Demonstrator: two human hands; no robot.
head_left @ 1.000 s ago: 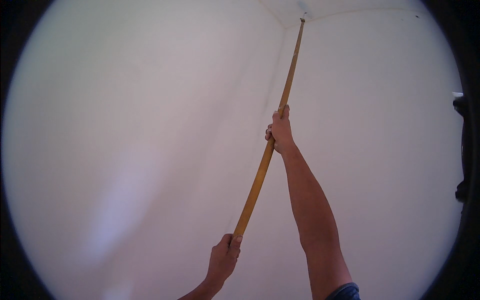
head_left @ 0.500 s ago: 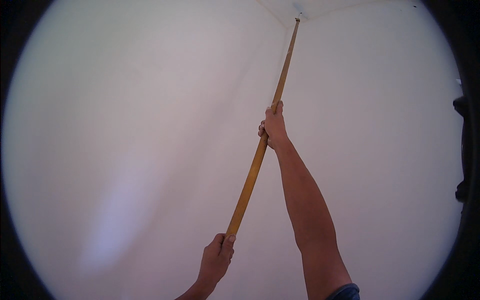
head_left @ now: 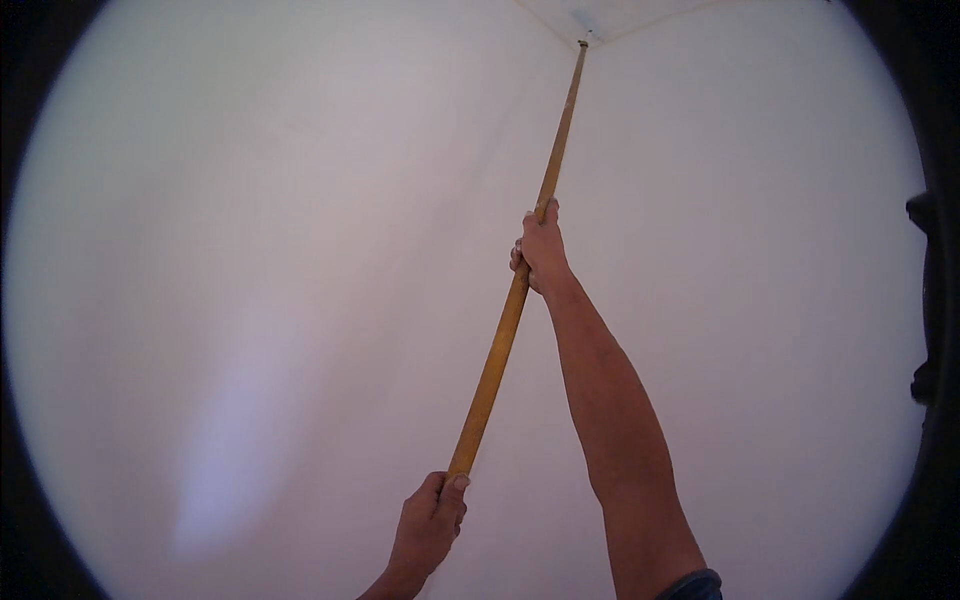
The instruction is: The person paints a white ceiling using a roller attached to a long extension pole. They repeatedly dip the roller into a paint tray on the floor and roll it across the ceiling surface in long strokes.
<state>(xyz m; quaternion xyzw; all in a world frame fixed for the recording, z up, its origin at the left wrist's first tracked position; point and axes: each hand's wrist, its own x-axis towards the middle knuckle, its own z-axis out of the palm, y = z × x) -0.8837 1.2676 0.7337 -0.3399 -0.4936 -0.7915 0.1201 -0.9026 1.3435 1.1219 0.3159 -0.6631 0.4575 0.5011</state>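
A long yellow pole (head_left: 500, 345) slants up-right to the ceiling corner (head_left: 585, 38), right hand (head_left: 540, 250) gripping higher than left hand (head_left: 430, 520).

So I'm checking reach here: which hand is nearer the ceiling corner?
Right. The right hand grips the wooden pole partway up toward the ceiling corner; the left hand holds its bottom end, farthest away.

White walls (head_left: 250, 300), ceiling corner (head_left: 600, 15), dark fixture (head_left: 925, 300) at right edge.
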